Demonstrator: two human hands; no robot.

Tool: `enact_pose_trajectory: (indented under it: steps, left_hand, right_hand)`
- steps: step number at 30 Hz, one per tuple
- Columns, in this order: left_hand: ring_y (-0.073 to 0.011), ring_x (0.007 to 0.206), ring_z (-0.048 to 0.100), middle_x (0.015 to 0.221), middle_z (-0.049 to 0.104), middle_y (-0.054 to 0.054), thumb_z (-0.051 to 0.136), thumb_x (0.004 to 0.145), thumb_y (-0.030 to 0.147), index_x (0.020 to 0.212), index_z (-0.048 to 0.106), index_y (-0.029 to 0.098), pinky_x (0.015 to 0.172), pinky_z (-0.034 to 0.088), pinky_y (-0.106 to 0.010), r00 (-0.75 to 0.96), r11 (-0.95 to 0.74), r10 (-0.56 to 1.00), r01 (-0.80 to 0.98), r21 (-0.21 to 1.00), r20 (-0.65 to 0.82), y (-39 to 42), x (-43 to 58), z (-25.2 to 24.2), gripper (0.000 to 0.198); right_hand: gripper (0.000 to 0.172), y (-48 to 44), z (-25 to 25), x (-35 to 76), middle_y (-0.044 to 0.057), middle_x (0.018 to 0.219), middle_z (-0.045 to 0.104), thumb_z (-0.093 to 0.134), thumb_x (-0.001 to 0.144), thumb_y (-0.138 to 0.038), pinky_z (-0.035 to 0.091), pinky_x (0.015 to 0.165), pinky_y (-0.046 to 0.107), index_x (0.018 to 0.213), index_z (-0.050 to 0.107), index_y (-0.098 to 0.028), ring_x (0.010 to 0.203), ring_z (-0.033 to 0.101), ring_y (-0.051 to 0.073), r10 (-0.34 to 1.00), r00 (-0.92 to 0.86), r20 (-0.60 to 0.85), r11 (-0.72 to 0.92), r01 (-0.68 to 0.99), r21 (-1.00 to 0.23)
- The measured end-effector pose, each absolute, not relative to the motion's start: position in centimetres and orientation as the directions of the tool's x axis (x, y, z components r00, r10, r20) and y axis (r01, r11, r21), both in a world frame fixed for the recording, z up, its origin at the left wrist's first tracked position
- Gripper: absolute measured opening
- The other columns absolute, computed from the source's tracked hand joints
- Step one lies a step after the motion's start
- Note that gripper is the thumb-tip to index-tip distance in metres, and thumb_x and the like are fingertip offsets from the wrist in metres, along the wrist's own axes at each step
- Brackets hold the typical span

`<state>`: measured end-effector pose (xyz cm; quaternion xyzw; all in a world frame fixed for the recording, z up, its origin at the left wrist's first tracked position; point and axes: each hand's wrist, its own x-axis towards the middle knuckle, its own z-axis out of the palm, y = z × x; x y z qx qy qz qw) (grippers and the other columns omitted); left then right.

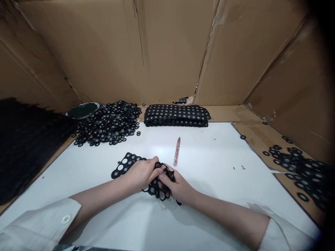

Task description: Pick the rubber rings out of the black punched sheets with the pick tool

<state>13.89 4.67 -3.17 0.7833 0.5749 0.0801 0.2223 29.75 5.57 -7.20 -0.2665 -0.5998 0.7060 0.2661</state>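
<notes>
Between my two hands is a black mesh piece [133,159] made of joined rings, its left end lying flat on the white board. My left hand [146,172] is closed on its bunched middle, thumb against the fingers. Close beside it, my right hand [178,186] is closed on the crumpled right end, thumb pressed on top. Loose black strands hang about the fingers. The fingertips of both hands nearly meet, and what lies under them is partly hidden. Just beyond my right hand lies a red pencil-like tool [177,151] with its dark tip pointing away.
Behind are a stack of folded black ring mesh [176,115], a heap of loose black rings [110,123] and a green-lined dish [82,110]. More rings [300,167] lie at right. A dark fibrous mass [28,143] stands at left. Cardboard walls [167,52] enclose the white board [211,157].
</notes>
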Motion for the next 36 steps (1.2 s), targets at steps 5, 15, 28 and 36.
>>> enact_pose_trajectory:
  steps: [5, 15, 28, 36]
  left_hand:
    - [-0.0123, 0.062, 0.052, 0.070, 0.058, -0.001, 0.020, 0.089, 0.037, 0.076, 0.041, 0.019, 0.057, 0.037, -0.023, 0.492, -0.261, 0.857, 0.670, 0.695, -0.153, 4.8, 13.1, -2.8, 0.030]
    - [-0.0193, 0.062, 0.054, 0.070, 0.056, -0.010, 0.012, 0.087, 0.028, 0.092, 0.048, 0.010, 0.058, 0.039, -0.030, -0.037, -0.026, 0.978, 0.955, 0.295, 0.207, 11.4, 4.3, -1.5, 0.041]
    - [-0.0243, 0.088, 0.054, 0.092, 0.055, -0.016, 0.033, 0.081, 0.009, 0.100, 0.052, 0.011, 0.078, 0.038, -0.036, 0.005, 0.106, 0.907, 0.966, -0.238, 0.421, 18.2, -4.8, -1.0, 0.027]
    - [-0.0248, 0.093, 0.051, 0.090, 0.058, -0.014, 0.034, 0.085, 0.025, 0.079, 0.057, 0.014, 0.083, 0.033, -0.039, 0.096, -0.052, 0.880, 0.993, -0.107, 0.464, 14.2, -1.1, 2.3, 0.026]
  right_hand:
    - [0.026, 5.4, -7.3, 29.7, -0.003, 0.067, 0.046, 0.040, 0.085, -0.043, 0.037, 0.051, 0.019, 0.090, 0.046, -0.019, 0.057, 0.044, 0.007, 0.658, -0.752, -0.049, -0.205, -0.116, -0.972]
    - [0.028, 5.3, -7.3, 29.9, -0.004, 0.059, 0.044, 0.045, 0.081, -0.045, 0.037, 0.060, 0.022, 0.075, 0.043, -0.017, 0.058, 0.043, 0.009, 0.749, -0.639, -0.174, -0.261, -0.043, -0.964]
    - [0.051, 5.9, -6.2, 29.3, 0.005, 0.058, 0.060, 0.041, 0.074, -0.064, 0.045, 0.052, 0.027, 0.079, 0.052, -0.014, 0.051, 0.054, 0.014, 0.788, -0.559, -0.258, -0.367, -0.090, -0.926]
    - [0.059, 6.7, 0.2, 31.4, 0.010, 0.099, 0.064, 0.027, 0.080, -0.063, 0.045, 0.084, 0.037, 0.111, 0.053, -0.021, 0.099, 0.057, 0.022, 0.911, -0.367, 0.186, 0.097, -0.249, -0.964]
